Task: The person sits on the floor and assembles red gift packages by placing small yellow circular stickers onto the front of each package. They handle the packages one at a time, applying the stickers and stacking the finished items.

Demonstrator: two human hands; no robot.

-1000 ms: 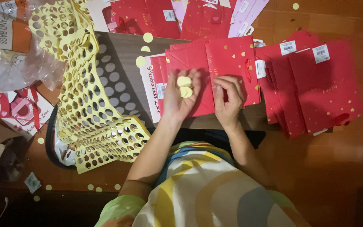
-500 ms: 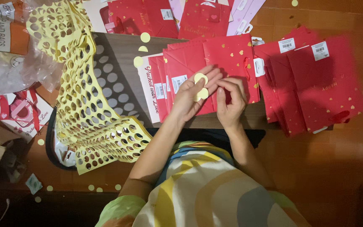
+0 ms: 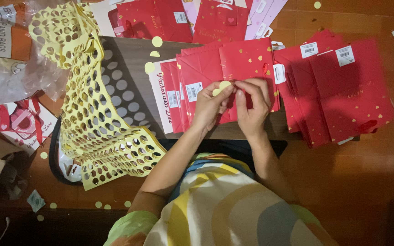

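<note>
Two hands meet over a flat red gift bag (image 3: pixel 233 77) on our low table (image 3: pixel 128 73). Our left hand (image 3: pixel 208 107) pinches a small round yellow sticker (image 3: pixel 221 86) at its fingertips; our right hand (image 3: pixel 251 107) pinches at the sticker's edge, seemingly steadying it. Being round, the sticker has no long axis; its face tilts toward us. Punched-out yellow sticker sheets (image 3: pixel 101 123) trail left, more red bags (image 3: pixel 343 86) stacked right.

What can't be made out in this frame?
- Head view: how many yellow stickers the left hand holds; fingers cover them.
- What the right hand pinches; its fingertips hide it.
- Red bags underneath: count unclear, overlapped.
- Punched yellow sheets: top cut by frame edge.
</note>
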